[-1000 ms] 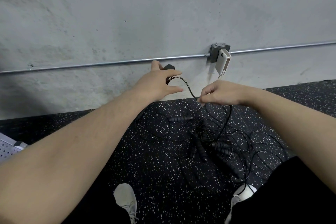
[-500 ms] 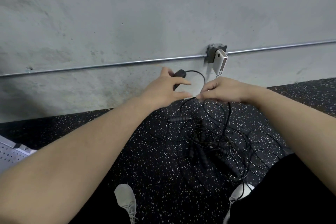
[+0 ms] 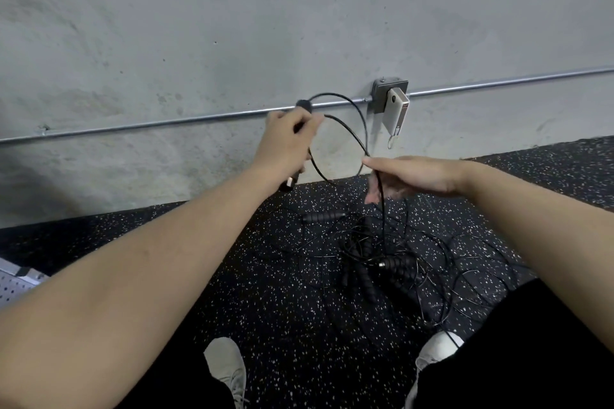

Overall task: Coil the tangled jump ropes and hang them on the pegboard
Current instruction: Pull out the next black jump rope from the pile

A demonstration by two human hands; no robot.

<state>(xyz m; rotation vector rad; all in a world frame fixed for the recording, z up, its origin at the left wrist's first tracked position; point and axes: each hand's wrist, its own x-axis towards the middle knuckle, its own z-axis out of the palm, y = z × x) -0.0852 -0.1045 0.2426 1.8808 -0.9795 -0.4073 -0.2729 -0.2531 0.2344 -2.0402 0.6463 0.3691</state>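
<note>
Both hands lift 1 jump rope off the pile, in front of the outlet box (image 3: 388,95).

The left hand (image 3: 285,146) curls around a black handle (image 3: 303,107), raised just left of the outlet box. The cord (image 3: 349,133) loops from it below the box to the right hand (image 3: 412,176), whose fingers are loosely spread, the cord passing under them; whether it pinches the cord I cannot tell. The tangled jump ropes (image 3: 382,262) lie on the speckled floor (image 3: 265,292) well below the box; a pegboard (image 3: 15,285) edge shows far lower left.
</note>
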